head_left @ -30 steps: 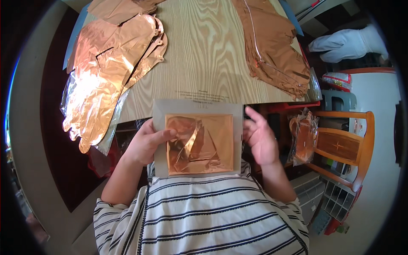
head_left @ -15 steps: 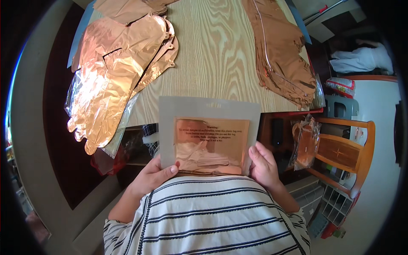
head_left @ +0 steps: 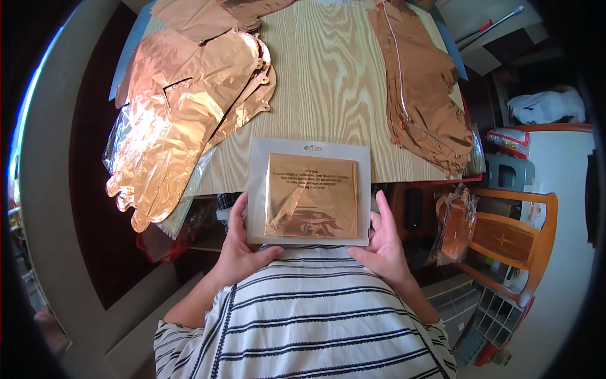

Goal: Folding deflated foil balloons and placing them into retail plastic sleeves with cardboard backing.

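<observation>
A flat frosted plastic bag with a hang hole stands in front of me at the table's near edge. Inside it lies a folded copper-coloured foil sheet, under dark print on the bag's front. My left hand grips the bag's left edge, thumb toward the lower corner. On the other side my right hand holds the right edge, its fingers partly behind the bag. Flat copper foil balloons lie stacked at the left and overhang the table edge. More copper foil balloons lie along the right.
The wood-grain table stretches ahead between the foil stacks. A wooden chair stands at the right, with a clear bag of copper foil hanging by it. Below are grey crates. A dark panel stands at left.
The bag has tilted more upright, and the foil inside now lies flatter and higher from the bag's lower edge. Both hands have shifted along its sides, thumbs now at the lower corners.
</observation>
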`<state>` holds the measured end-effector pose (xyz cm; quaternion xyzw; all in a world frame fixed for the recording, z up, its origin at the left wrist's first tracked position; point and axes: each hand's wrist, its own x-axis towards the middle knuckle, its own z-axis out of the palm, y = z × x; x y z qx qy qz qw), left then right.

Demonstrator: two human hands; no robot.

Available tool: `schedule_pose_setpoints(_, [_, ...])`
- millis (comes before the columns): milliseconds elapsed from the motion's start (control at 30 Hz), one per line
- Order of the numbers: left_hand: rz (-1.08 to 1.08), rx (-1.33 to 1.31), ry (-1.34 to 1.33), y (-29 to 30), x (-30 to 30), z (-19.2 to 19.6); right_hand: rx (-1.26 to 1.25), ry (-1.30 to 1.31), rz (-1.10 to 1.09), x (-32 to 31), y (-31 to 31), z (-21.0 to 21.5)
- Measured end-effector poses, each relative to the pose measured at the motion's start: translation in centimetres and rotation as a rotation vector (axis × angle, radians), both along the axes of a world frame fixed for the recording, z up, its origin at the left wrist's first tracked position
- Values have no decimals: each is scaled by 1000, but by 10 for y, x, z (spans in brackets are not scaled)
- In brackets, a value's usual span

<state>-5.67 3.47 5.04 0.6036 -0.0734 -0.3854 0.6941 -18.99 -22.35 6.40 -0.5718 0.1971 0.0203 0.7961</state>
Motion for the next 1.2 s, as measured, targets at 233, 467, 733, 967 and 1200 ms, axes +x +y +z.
schedule_pose_setpoints(233, [26,81,-275,-8,0,-16,-75,-61,-101,1,4,-17])
schedule_pose_setpoints(467, [77,56,-214,-24,0,-31,-87,-45,-206,-9,0,-41])
schedule_pose_setpoints(733, [-28,203,-472,-24,3,-36,49,-92,-333,3,10,-52])
schedule_pose_setpoints(967, [-183,580,-507,-34,22,8,74,-38,-277,11,4,-45])
schedule_pose_setpoints(1200, [-272,963,-1365,-34,32,34,83,-96,-226,15,-1,-39])
